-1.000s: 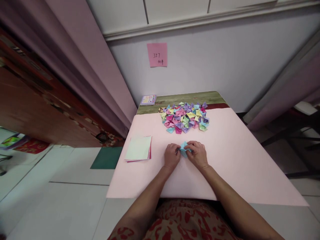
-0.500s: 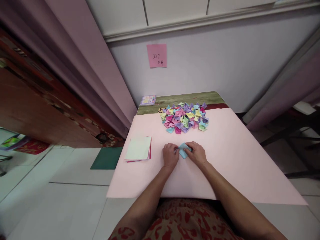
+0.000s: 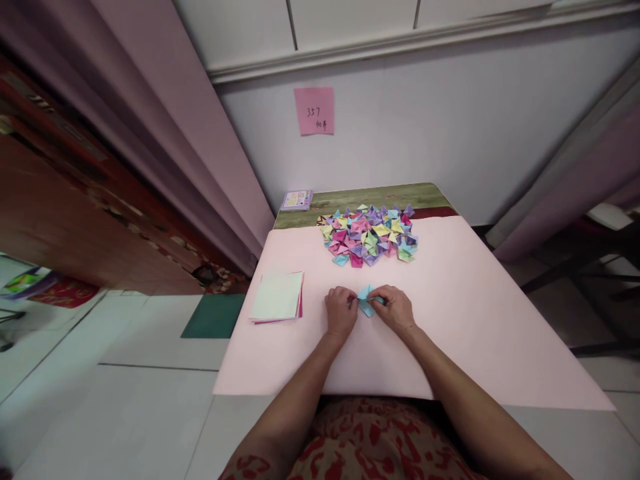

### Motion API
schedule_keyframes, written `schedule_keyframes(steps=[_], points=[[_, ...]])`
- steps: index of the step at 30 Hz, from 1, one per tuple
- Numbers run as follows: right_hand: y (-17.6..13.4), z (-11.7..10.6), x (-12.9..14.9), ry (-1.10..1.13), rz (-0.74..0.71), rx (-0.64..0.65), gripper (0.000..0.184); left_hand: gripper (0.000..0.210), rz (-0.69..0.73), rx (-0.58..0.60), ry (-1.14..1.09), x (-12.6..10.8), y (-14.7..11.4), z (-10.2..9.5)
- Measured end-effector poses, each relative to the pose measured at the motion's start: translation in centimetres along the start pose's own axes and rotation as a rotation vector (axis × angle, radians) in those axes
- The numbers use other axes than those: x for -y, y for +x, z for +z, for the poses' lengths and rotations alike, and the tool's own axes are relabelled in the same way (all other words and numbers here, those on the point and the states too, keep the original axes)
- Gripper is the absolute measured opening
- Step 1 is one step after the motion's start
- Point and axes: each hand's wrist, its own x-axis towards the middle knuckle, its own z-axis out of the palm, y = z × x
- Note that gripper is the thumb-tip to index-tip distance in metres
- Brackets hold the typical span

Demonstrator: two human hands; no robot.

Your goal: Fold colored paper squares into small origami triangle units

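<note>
A small light-blue sheet of origami paper (image 3: 367, 308), partly folded, is between my hands just above the pink table cover (image 3: 465, 320). My left hand (image 3: 341, 312) pinches its left corner with closed fingers. On the other side, my right hand (image 3: 395, 305) grips the right part of the paper between thumb and fingers. Part of the paper is hidden by my fingertips. Beyond my hands lies a heap of folded paper pieces (image 3: 370, 233) in many colours. To the left is a stack of square paper sheets (image 3: 277, 297), pale green on top.
A small pack with a printed cover (image 3: 297, 200) lies at the table's back left corner. A pink note (image 3: 315, 111) is stuck on the wall behind. Purple curtains (image 3: 200, 127) hang at the left, and a green mat (image 3: 213, 316) lies on the floor.
The upper part of the blue paper has changed shape, with a fold now showing across it near my right fingertips. Both hands stay in nearly the same place.
</note>
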Motion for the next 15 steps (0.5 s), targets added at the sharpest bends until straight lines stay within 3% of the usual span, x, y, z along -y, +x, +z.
schedule_keyframes(steps=[5, 11, 15], points=[[-0.2, 0.0, 0.1, -0.019, -0.042, -0.012, 0.02, 0.011, 0.083, -0.026, 0.025, 0.0, -0.1, 0.1], [-0.8, -0.1, 0.8, -0.119, -0.15, -0.024, 0.022, 0.016, 0.342, 0.03, 0.194, -0.2, -0.3, 0.5], [-1.3, -0.5, 1.2, -0.213, -0.231, -0.022, 0.021, 0.02, 0.443, 0.038, 0.268, 0.2, -0.5, 0.6]])
